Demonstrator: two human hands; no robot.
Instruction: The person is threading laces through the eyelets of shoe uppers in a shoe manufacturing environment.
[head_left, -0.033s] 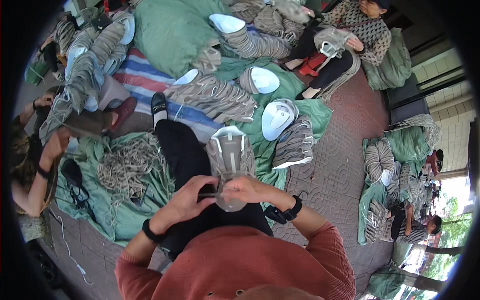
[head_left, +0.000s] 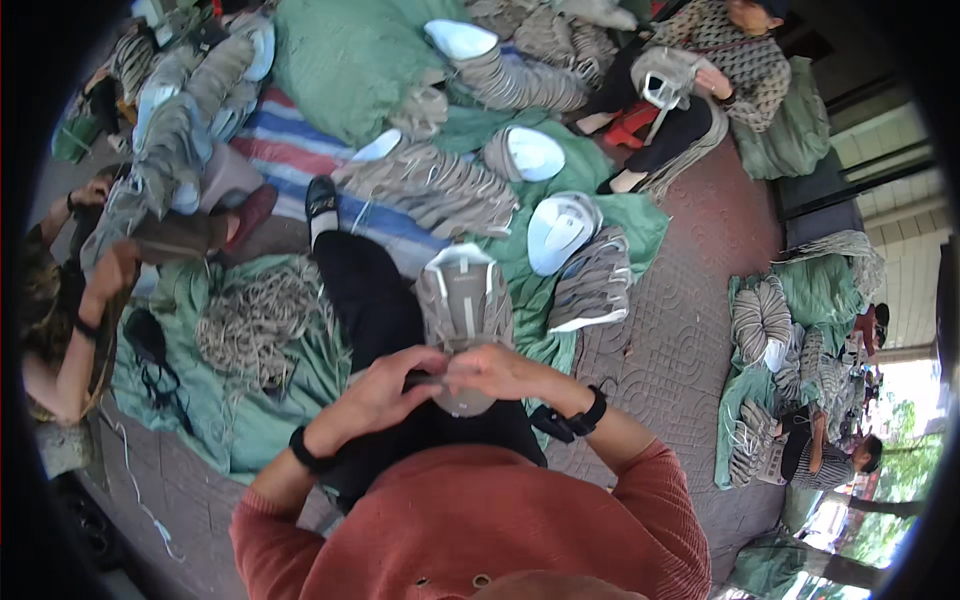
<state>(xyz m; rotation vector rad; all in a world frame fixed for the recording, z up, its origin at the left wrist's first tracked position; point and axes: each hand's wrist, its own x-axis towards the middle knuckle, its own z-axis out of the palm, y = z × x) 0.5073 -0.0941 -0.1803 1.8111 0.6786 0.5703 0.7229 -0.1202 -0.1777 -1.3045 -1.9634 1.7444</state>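
A grey shoe upper [head_left: 466, 295] with pale trim lies over my lap, its rounded end toward my body. My left hand [head_left: 392, 388] is curled at the upper's left side, thumb and forefinger closed on its edge. Over the middle of the upper, my right hand [head_left: 492, 373] has its fingers drawn together in a pinch; whatever they hold is too small and blurred to name. The two hands' fingertips nearly meet. A tangled heap of grey laces [head_left: 262, 325] rests on a green sheet [head_left: 215, 440] to my left.
Stacked grey uppers [head_left: 430, 185] lie ahead on striped and green sheeting, with another stack [head_left: 592, 280] to the right. One co-worker [head_left: 60, 330] sits close on my left; another [head_left: 735, 60] sits far right holding an upper. A dark shoe-shaped item [head_left: 146, 338] lies at left.
The right hand's fingers have shifted slightly and look more blurred. Both hands stay at the shoe upper. The whole view has moved a little.
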